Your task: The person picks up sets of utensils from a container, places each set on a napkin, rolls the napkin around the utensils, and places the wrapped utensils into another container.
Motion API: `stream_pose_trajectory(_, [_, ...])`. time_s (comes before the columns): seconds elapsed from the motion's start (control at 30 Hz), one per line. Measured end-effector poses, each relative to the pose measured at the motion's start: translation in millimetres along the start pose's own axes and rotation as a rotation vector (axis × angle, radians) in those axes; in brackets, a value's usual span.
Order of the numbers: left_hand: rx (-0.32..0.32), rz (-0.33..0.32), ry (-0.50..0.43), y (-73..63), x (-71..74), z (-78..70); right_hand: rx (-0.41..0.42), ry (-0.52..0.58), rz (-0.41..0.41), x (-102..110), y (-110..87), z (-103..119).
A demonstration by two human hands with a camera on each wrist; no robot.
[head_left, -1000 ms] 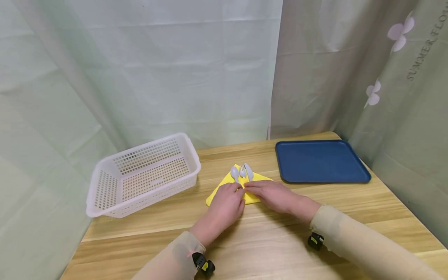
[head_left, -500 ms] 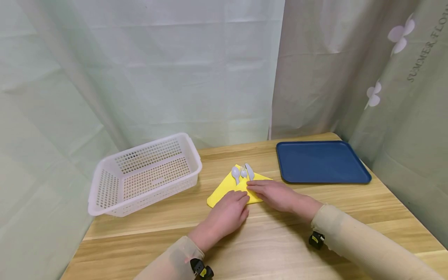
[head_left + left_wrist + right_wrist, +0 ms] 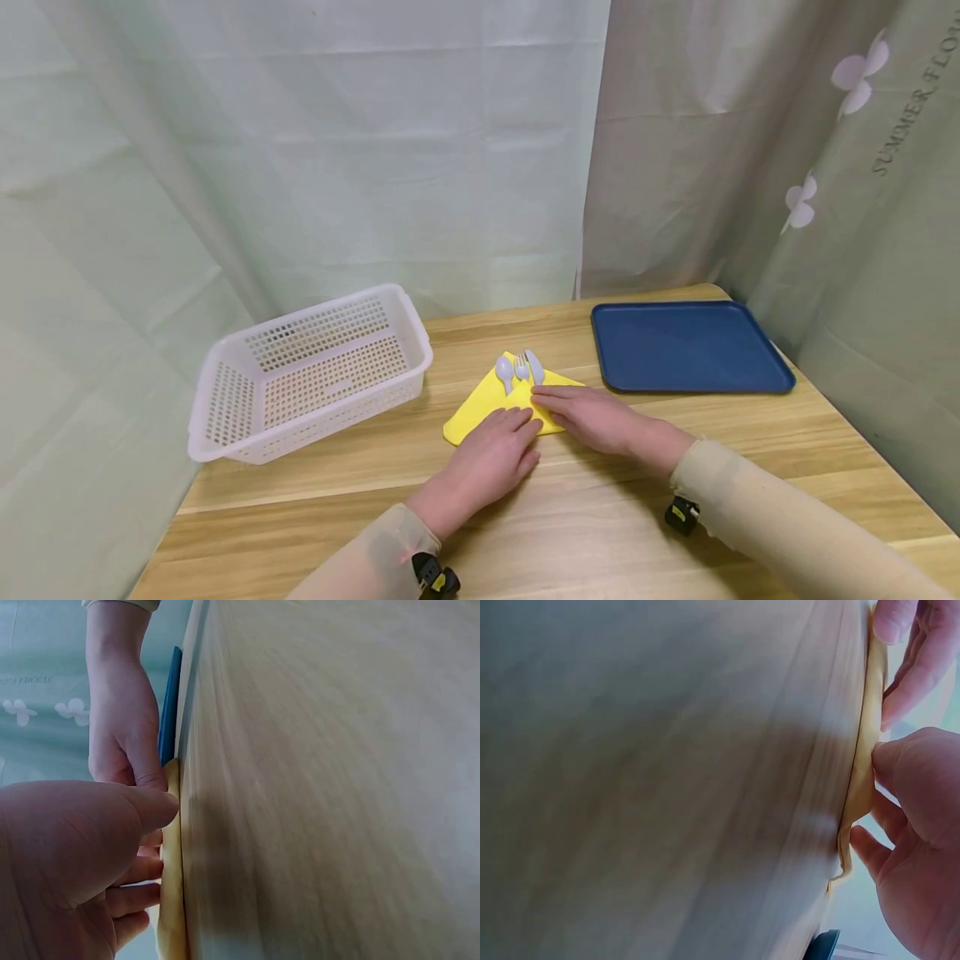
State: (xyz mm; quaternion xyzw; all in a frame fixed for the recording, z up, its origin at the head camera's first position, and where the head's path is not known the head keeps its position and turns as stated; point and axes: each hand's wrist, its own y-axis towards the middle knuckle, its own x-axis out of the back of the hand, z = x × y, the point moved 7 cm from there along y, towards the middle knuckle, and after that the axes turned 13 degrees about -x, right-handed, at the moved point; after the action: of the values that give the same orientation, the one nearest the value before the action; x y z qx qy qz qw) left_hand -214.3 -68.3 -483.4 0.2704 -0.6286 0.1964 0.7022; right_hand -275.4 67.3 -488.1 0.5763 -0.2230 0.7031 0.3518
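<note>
A yellow napkin (image 3: 480, 404) lies on the wooden table (image 3: 585, 517), nearer to the far edge than to the left one. It is folded into a shape like a triangle, with one corner pointing to the far edge. At this corner three light grey pieces are seen side by side: a spoon (image 3: 505, 371), a fork (image 3: 521, 367) and a knife (image 3: 534, 365). Their lower parts are covered by the napkin.

The left hand (image 3: 491, 454) rests on the near edge of the napkin, its fingers rather straight and laid on top. The right hand (image 3: 592, 415) rests on the right part with fingers extended; its fingertips are just below the knife, and I cannot tell whether they touch it. In the right wrist view, the napkin's edge becomes thinner towards its right corner.

At the far right corner of the table is a blue tray (image 3: 693, 346). A white basket (image 3: 315, 410) with many small holes stands by the far left corner. Behind the table hang pale curtains (image 3: 375, 167); the one on the right has light purple flowers and dark letters.
</note>
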Motion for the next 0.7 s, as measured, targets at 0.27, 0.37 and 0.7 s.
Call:
stream_pose_trajectory(0.27, [-0.032, -0.017, 0.049, 3.6, 3.3, -3.3, -0.02, 0.0, -0.023, 1.7, -5.5, -3.6])
stream_pose_trajectory(0.37, [-0.029, -0.01, 0.058, 4.9, 3.4, -3.4, -0.03, -0.009, -0.057, 4.6, -8.4, -3.9])
stream_pose_trajectory(0.7, [-0.015, 0.014, 0.076, 8.1, 2.7, -3.1, -0.245, -0.087, -0.13, 10.3, -15.7, -10.8])
